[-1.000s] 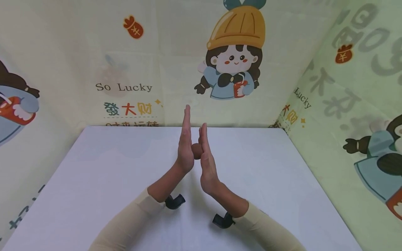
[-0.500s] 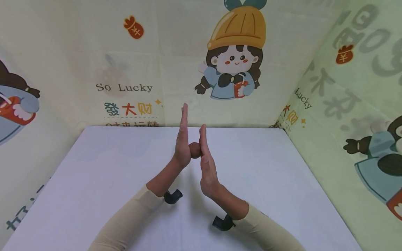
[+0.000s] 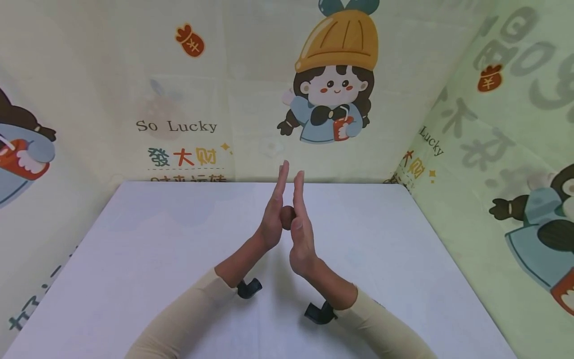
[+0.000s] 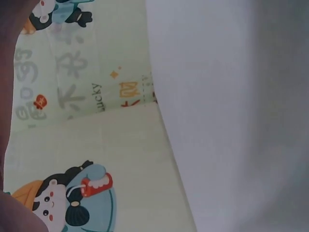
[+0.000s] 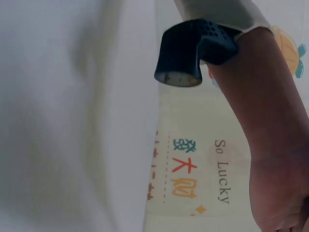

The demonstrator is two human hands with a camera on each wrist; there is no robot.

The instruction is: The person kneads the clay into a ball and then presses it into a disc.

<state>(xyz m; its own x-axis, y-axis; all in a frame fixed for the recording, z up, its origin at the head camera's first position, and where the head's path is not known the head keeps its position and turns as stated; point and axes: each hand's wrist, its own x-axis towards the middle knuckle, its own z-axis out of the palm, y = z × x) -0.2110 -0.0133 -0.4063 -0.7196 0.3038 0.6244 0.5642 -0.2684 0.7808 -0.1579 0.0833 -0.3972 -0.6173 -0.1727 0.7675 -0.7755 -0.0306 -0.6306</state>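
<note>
**Brown lump pressed between two flat palms**

The left hand [image 3: 271, 219] and the right hand [image 3: 301, 234] stand upright over the middle of the white bench [image 3: 134, 259], palms facing each other and fingers straight, pointing up and away from the person. Between the palms sits a small brown ball [image 3: 287, 217] — only a rounded sliver of it shows in the gap, touched by both hands and held clear of the bench surface. The fingertips lean toward each other and come near above the ball, while the heels of the hands stay apart below it. Neither hand curls around the ball; both press it with flat palms.

Each forearm wears a beige sleeve [image 3: 188, 319], and a black wrist mount [image 3: 248, 288] hangs under each wrist. The right wrist view shows the left forearm [image 5: 263, 125] from close by, with that mount at its strap — the ball itself is out of frame there. Behind the bench hangs a pale cartoon backdrop [image 3: 336, 85] printed with a girl in an orange hat.
</note>
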